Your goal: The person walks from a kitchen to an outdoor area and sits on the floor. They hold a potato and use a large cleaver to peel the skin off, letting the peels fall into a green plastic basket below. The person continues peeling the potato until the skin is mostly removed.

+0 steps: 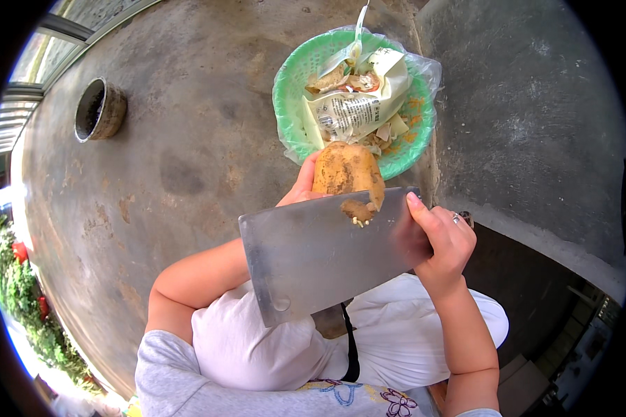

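Wide cleaver (pixel 316 260) in tight grip of right hand (pixel 446 244), against tuber (pixel 344 168) in closed grip of left hand (pixel 302 185)

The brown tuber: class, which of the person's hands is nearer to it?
Left. The left hand has its grip on the tuber, at its left side; the right hand is toward the lower right, its grip on the cleaver.
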Demonstrator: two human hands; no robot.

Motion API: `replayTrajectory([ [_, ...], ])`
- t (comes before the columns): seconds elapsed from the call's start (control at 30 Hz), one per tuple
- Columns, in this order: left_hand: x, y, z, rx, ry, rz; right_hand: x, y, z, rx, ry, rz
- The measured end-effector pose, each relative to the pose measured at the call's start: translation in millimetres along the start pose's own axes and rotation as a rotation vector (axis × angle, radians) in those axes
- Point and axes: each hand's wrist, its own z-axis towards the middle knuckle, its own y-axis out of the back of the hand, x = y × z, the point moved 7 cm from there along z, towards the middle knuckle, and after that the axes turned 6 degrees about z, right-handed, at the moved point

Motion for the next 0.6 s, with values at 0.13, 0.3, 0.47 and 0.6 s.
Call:
replayTrajectory([
  [0.13, -3, -4, -4, -0.018, -0.008, -0.010, -1, 0, 0, 0.002, 0.006, -0.020],
  [0.3, -4, -3, 0, 0.106, -0.105, 0.121, -16, -1, 0, 0.020, -0.050, 0.014],
  [0.47, -8, -6, -14, 0.259, -0.068, 0.257, -28, 0, 3, -0.017, -0.139, -0.009],
  [0.6, -15, -28, -18, 0.158, 0.090, -0.080, -47, 3, -3, -0.018, -0.362, 0.123],
])
